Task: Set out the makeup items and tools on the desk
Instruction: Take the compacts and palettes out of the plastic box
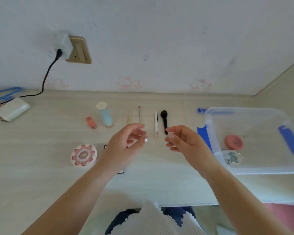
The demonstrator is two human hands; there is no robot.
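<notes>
Both my hands hover above the middle of the pale desk (41,150). My left hand (126,145) and my right hand (183,141) have loosely curled, parted fingers and hold nothing I can see. Behind them lie in a row an orange-pink small case (91,122), a light blue tube with a white cap (105,116), a thin yellowish stick (129,118), a thin brown pencil (139,114), a white pen-like tube (156,124) and a black brush (164,121). A round pink flower-patterned compact (83,155) sits left of my left wrist. A flat black-edged item (121,171) is mostly hidden under that wrist.
A clear plastic bin (255,170) with blue latches stands at the right, holding a round red-pink puff (234,142) and a small teal-printed piece (232,157). A white charger block (12,109) and black cable (44,80) lie at the far left, under a wall socket (78,50).
</notes>
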